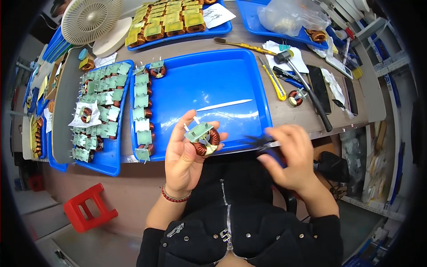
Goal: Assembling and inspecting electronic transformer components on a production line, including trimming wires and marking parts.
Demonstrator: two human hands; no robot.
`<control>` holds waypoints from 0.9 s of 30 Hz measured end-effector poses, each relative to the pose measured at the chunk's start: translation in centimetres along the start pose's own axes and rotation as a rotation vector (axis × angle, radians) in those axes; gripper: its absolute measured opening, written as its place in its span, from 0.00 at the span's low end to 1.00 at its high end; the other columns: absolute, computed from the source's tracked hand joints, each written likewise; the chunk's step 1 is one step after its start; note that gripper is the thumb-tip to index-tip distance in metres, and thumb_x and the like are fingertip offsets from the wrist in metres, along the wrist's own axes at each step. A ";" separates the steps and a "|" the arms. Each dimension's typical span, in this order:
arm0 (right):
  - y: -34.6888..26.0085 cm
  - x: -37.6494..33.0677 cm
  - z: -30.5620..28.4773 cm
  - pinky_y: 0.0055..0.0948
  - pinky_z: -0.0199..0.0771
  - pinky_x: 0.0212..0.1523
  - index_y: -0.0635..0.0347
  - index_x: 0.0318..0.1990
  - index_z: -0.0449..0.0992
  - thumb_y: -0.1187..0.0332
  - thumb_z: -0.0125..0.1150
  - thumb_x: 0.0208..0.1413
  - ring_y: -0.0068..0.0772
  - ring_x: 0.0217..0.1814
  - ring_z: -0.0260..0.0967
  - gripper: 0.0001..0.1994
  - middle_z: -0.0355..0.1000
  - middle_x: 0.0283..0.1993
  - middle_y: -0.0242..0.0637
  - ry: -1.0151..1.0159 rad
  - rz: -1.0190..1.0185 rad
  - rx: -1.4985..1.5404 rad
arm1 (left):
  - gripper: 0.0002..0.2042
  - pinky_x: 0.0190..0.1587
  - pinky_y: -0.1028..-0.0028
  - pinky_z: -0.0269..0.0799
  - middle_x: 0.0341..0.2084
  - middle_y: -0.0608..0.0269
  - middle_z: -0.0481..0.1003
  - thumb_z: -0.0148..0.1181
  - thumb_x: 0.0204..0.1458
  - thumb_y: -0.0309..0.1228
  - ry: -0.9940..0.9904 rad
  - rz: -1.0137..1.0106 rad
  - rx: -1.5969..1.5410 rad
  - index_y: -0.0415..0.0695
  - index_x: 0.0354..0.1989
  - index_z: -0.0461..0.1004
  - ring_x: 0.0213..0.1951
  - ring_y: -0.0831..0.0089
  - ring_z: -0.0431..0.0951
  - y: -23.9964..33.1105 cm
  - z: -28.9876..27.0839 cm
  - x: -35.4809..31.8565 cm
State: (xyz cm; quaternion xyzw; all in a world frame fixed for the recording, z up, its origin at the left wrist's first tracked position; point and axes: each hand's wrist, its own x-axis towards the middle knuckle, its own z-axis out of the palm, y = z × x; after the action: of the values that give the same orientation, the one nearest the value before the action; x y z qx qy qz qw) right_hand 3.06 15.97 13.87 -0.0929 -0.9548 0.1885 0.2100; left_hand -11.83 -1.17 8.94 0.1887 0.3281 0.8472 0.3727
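Observation:
My left hand (pixel 183 155) holds up a copper-wound toroidal coil (pixel 212 141) on a pale green base plate, in front of the blue tray (pixel 202 55). Fingers and thumb close round the coil's side. To the right, my right hand (pixel 291 155) is closed round a pair of pliers (pixel 262 144), blurred by motion; the dark tips point toward the coil but stay apart from it. Inside the tray, a row of similar coils (pixel 142 101) stands along the left edge, with another coil (pixel 158 70) near the far left corner. A thin white strip (pixel 224 105) lies in the middle.
Left, another blue tray (pixel 116 155) holds many green-plated coils. Yellow-topped coils (pixel 171 22) fill a far tray. A hammer (pixel 307 84), a yellow cutter knife (pixel 273 80), a brush (pixel 242 45), phones (pixel 319 89) and a single coil (pixel 296 98) lie right. A fan (pixel 91 20) stands far left.

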 end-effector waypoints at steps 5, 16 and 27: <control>4.9 -4.5 1.4 0.39 0.57 0.50 0.62 0.48 0.69 0.61 0.60 0.48 0.48 0.48 0.60 0.21 0.65 0.45 0.45 0.143 0.300 -0.186 | 0.24 0.48 0.60 0.72 0.52 0.36 0.62 0.43 0.59 0.39 -0.061 -0.120 -0.176 0.43 0.61 0.49 0.51 0.43 0.68 0.5 -0.1 0.1; 6.6 -4.6 3.1 0.38 0.48 0.59 0.60 0.53 0.66 0.59 0.62 0.43 0.46 0.58 0.53 0.28 0.60 0.55 0.44 0.179 0.319 -0.450 | 0.26 0.52 0.59 0.68 0.53 0.35 0.61 0.41 0.60 0.39 -0.115 -0.152 -0.231 0.47 0.64 0.43 0.52 0.47 0.68 1.1 0.5 -0.1; -3.3 3.5 3.9 0.37 0.50 0.48 0.53 0.46 0.73 0.60 0.72 0.27 0.38 0.47 0.57 0.31 0.64 0.44 0.33 0.133 -0.134 0.287 | 0.27 0.51 0.51 0.68 0.50 0.39 0.64 0.38 0.60 0.41 -0.038 -0.164 -0.067 0.47 0.64 0.39 0.49 0.45 0.70 1.0 2.5 -1.2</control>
State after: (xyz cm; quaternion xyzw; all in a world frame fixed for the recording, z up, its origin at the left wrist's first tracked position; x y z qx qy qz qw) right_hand -2.06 12.58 13.18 -0.0105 -0.9061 0.3022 0.2960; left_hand -10.17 -1.52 11.38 0.1646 0.3067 0.8207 0.4530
